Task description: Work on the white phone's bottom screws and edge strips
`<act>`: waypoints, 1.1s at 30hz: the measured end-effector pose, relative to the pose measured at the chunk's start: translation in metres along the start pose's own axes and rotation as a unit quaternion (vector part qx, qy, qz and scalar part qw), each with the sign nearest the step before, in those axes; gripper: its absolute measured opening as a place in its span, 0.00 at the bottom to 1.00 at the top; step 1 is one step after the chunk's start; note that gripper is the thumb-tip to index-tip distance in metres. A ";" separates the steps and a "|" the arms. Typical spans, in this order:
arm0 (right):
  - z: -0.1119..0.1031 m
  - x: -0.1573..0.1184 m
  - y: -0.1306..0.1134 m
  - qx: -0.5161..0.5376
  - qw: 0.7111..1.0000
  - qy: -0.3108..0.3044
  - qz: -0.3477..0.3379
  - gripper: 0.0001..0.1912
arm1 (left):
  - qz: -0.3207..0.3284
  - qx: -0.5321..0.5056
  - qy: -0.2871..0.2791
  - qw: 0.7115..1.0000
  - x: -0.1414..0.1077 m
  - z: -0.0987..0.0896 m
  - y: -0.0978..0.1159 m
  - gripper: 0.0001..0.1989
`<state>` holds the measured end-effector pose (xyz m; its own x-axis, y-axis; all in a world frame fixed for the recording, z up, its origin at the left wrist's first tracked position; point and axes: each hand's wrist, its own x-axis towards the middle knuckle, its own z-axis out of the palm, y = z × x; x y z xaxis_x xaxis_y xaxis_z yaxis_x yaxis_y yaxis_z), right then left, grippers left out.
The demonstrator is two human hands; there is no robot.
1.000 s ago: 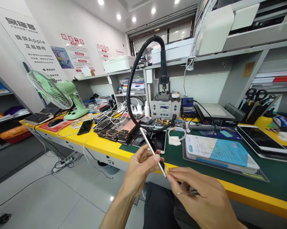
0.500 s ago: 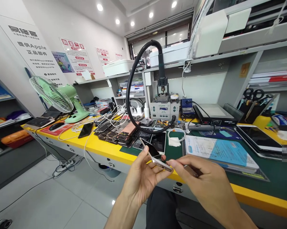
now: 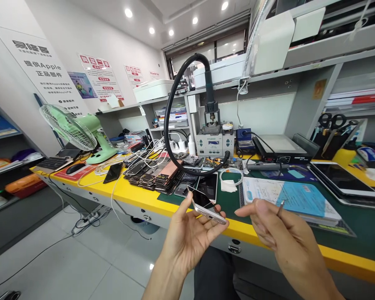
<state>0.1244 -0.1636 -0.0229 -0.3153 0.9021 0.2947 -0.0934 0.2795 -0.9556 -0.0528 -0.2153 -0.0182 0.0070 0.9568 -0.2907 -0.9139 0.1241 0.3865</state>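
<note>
My left hand point(image 3: 190, 233) is closed around the edges of a smartphone point(image 3: 207, 207), held tilted above the bench's front edge. The phone has a dark screen, and its bottom edge with the charging port faces me. To the right, my right hand point(image 3: 281, 233) is apart from the phone, its index finger stretched towards it. A slim screwdriver point(image 3: 281, 206) is tucked in that hand, its metal tip pointing up; most of its shaft is hidden by the fingers.
Behind the phone lies a white-framed tablet point(image 3: 210, 187). Stacked phone parts point(image 3: 159, 175) sit to its left, a hot-air station point(image 3: 215, 143) with a looping black hose behind. A blue-and-white booklet point(image 3: 293, 200) lies on the green mat point(image 3: 346, 221). A green fan point(image 3: 81, 129) stands far left.
My right hand has moved away from the phone's bottom edge to the right, and the screwdriver now points upward. The phone has tilted so more of its screen shows.
</note>
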 end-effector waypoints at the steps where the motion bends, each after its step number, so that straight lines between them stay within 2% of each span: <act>1: -0.001 -0.001 0.002 0.008 1.000 -0.002 0.005 0.21 | -0.003 -0.004 -0.002 1.000 0.000 0.000 0.000 0.27; 4: -0.004 -0.003 0.007 0.021 1.000 -0.001 0.013 0.20 | -0.013 -0.016 -0.007 1.000 0.000 0.001 -0.001 0.28; 7: -0.006 -0.003 0.007 0.021 0.999 0.007 -0.040 0.21 | -0.018 -0.025 -0.008 0.999 0.000 0.001 -0.002 0.29; 10: -0.011 0.001 0.003 -0.047 0.982 0.044 -0.176 0.23 | -0.019 -0.042 -0.014 0.999 0.000 0.001 -0.002 0.28; 12: -0.020 0.006 0.003 -0.114 0.948 0.069 -0.288 0.21 | -0.021 -0.060 -0.024 0.998 -0.001 0.000 -0.001 0.28; 14: -0.031 0.010 0.005 -0.168 0.915 0.075 -0.359 0.19 | -0.022 -0.074 -0.031 0.997 -0.002 0.000 -0.001 0.27; 18: -0.056 0.013 0.012 -0.263 0.883 0.101 -0.376 0.21 | -0.020 -0.088 -0.043 0.995 -0.002 -0.001 -0.002 0.26; 21: -0.069 0.012 0.012 -0.359 0.823 0.160 -0.410 0.25 | -0.025 -0.100 -0.057 0.993 0.000 -0.003 -0.003 0.26; 23: -0.075 0.013 0.008 -0.417 0.788 0.163 -0.424 0.27 | -0.030 -0.108 -0.062 0.992 0.001 -0.003 -0.004 0.26; 25: -0.080 0.013 0.005 -0.451 0.770 0.145 -0.427 0.28 | -0.031 -0.111 -0.061 0.991 0.001 -0.004 -0.004 0.26; 30: -0.092 0.014 0.014 -0.476 0.753 0.132 -0.434 0.26 | -0.024 -0.111 -0.054 0.992 0.000 -0.002 -0.003 0.25; 33: -0.096 0.013 0.023 -0.480 0.768 0.139 -0.401 0.26 | -0.027 -0.106 -0.057 0.992 0.001 -0.003 -0.003 0.25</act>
<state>0.2093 -0.1141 -0.0406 -0.2942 0.3104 0.9039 0.6280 0.7758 -0.0621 -0.0507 -0.2156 -0.0221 0.0922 0.9754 -0.2004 -0.9756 0.1287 0.1777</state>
